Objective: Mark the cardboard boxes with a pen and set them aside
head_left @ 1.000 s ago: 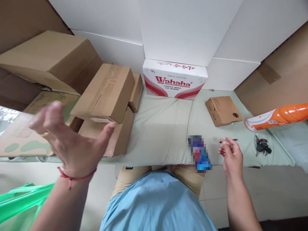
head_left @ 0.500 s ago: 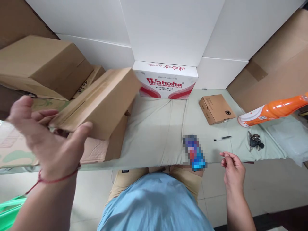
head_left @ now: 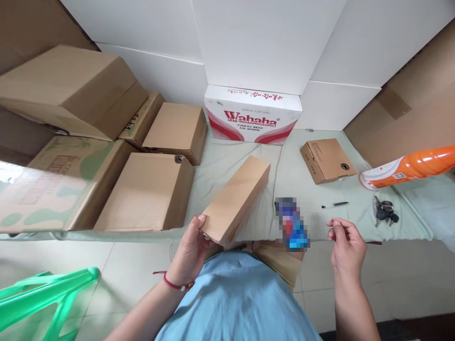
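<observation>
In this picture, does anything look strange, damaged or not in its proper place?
The pixelated object looks odd: its lower end seems to overhang the front edge of the table, and blocky blur hides its details. The box in the left hand shows no visible damage.

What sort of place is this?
Perhaps a storage corner: cardboard boxes crowd one end of a cloth-covered table, a Wahaha water carton stands at its back, and the left hand holds another box.
</observation>
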Action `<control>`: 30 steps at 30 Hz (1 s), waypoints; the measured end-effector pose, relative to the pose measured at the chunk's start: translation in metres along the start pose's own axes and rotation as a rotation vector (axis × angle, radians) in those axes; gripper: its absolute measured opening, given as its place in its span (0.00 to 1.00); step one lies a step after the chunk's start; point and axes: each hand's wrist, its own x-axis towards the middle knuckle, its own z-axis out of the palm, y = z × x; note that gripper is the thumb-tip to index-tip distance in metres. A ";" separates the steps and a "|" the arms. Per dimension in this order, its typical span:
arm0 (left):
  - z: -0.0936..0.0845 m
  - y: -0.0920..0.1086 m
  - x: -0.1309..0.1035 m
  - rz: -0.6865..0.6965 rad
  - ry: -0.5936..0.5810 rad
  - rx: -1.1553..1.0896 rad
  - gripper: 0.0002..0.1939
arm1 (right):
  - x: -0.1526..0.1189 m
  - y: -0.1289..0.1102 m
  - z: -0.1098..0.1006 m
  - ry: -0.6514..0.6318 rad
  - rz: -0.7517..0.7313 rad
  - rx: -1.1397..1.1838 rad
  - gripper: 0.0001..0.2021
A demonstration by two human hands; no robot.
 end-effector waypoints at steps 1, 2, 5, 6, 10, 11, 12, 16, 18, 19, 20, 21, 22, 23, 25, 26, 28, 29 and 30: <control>0.000 -0.002 0.000 -0.004 0.001 -0.002 0.22 | 0.000 0.000 -0.003 0.011 0.006 0.002 0.16; 0.000 -0.002 0.001 -0.002 0.000 0.003 0.22 | -0.001 0.000 -0.006 0.019 0.016 -0.001 0.17; 0.001 0.004 0.001 0.011 -0.013 -0.007 0.22 | -0.002 0.002 -0.013 0.041 0.027 -0.025 0.17; 0.002 0.007 0.002 0.020 -0.017 -0.014 0.22 | -0.002 0.002 -0.015 0.045 0.021 -0.038 0.18; 0.001 0.016 0.003 0.095 -0.038 0.016 0.23 | 0.002 0.004 -0.018 0.039 -0.028 -0.103 0.18; 0.000 0.017 0.003 0.127 -0.048 0.042 0.23 | 0.004 0.004 -0.019 0.039 -0.044 -0.129 0.18; -0.002 0.017 0.004 0.166 -0.054 0.073 0.24 | 0.006 0.004 -0.021 0.038 -0.062 -0.161 0.17; -0.013 0.015 0.005 0.366 -0.043 0.266 0.26 | 0.019 0.002 -0.029 0.034 -0.123 -0.348 0.16; -0.018 0.012 0.005 0.531 -0.011 0.446 0.26 | 0.024 0.000 -0.033 0.039 -0.126 -0.397 0.16; -0.020 0.010 0.006 0.645 0.010 0.558 0.25 | 0.026 -0.002 -0.035 0.046 -0.126 -0.403 0.17; -0.021 0.006 0.007 0.773 0.038 0.676 0.25 | 0.028 -0.003 -0.037 0.051 -0.129 -0.406 0.17; -0.022 0.003 0.007 0.905 0.067 0.796 0.26 | 0.029 -0.005 -0.039 0.057 -0.135 -0.408 0.17; -0.022 -0.002 0.008 1.034 0.094 0.911 0.28 | 0.030 -0.006 -0.040 0.060 -0.144 -0.417 0.17; -0.022 -0.007 0.008 1.148 0.113 1.018 0.32 | 0.031 -0.007 -0.041 0.061 -0.154 -0.431 0.18; -0.021 -0.016 0.009 1.315 0.121 1.179 0.39 | 0.032 -0.009 -0.044 0.059 -0.178 -0.452 0.18; -0.020 -0.020 0.010 1.370 0.114 1.229 0.41 | 0.032 -0.009 -0.045 0.058 -0.187 -0.453 0.18; -0.020 -0.025 0.011 1.424 0.102 1.279 0.42 | 0.031 -0.008 -0.045 0.062 -0.193 -0.438 0.19; -0.020 -0.027 0.011 1.427 0.100 1.288 0.41 | 0.029 -0.007 -0.044 0.063 -0.187 -0.419 0.18; -0.021 -0.029 0.012 1.422 0.105 1.288 0.41 | 0.027 -0.006 -0.042 0.062 -0.177 -0.393 0.18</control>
